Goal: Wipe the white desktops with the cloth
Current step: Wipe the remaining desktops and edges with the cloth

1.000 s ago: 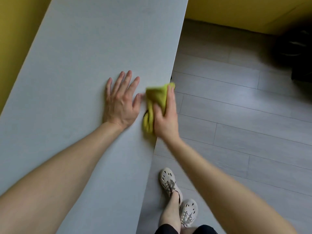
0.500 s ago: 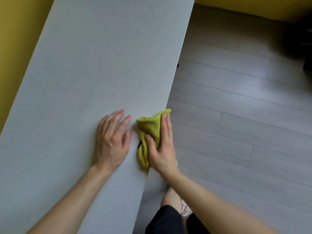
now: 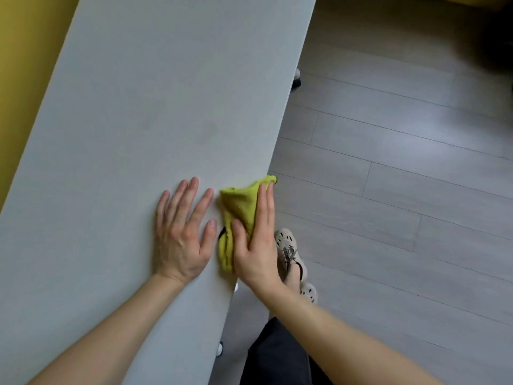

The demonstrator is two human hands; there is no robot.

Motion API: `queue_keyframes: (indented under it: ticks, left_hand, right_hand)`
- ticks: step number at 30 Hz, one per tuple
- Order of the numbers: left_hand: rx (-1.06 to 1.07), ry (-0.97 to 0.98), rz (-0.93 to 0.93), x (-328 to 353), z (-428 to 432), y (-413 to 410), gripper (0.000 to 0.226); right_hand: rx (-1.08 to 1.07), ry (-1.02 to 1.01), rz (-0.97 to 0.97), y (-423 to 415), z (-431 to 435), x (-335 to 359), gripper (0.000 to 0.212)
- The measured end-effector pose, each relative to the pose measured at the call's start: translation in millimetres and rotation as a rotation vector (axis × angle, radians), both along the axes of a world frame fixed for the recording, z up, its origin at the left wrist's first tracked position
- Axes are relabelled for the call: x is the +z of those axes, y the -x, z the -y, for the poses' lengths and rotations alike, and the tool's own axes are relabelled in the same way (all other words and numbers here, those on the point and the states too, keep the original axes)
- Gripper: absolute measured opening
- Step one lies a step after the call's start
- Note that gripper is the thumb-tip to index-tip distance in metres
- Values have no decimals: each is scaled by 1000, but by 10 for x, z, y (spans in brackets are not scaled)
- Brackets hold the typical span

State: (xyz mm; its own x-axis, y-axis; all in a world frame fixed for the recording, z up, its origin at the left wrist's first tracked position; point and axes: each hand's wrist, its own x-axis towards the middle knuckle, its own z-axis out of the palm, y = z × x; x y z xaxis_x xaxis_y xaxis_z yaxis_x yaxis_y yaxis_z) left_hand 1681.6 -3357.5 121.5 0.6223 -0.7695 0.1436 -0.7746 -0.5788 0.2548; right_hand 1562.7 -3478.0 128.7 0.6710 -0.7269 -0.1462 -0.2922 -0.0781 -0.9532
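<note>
Head view: the cloth [image 3: 238, 208] is pressed onto the counter [image 3: 138, 107] edge by the right hand [image 3: 255, 254], fingers straight; the left hand [image 3: 180, 240] is laid flat, fingers extended.

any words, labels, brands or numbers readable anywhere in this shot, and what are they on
No readable text in this view.
white desktop: plain, no print or sticker.
cloth under the right hand: no lettering; the dark bit at its edge is too small to tell.
shoes: no legible brand.
floor: no markings.
Dark shape at the top right: too blurred to read.
</note>
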Motion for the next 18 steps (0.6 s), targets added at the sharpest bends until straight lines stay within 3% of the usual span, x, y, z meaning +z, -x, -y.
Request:
queue_keyframes:
  ticks: [3,11,15,18]
  left_hand:
    - [-2,8,19,-24,-9,-9,56]
    - [10,29,43,-90,-13,-10,56]
    - [7,35,46,-88,-14,-8,55]
    - [2,32,64,-106,-20,-20,56]
  right_hand:
    - [50,-14,-1,51,-56,52,82]
    - [-179,-11,31,-1127,1472,-221,86]
    - [-217,-42,34,-559,450,-107,78]
    - [-83,-77,24,245,-582,-28,82]
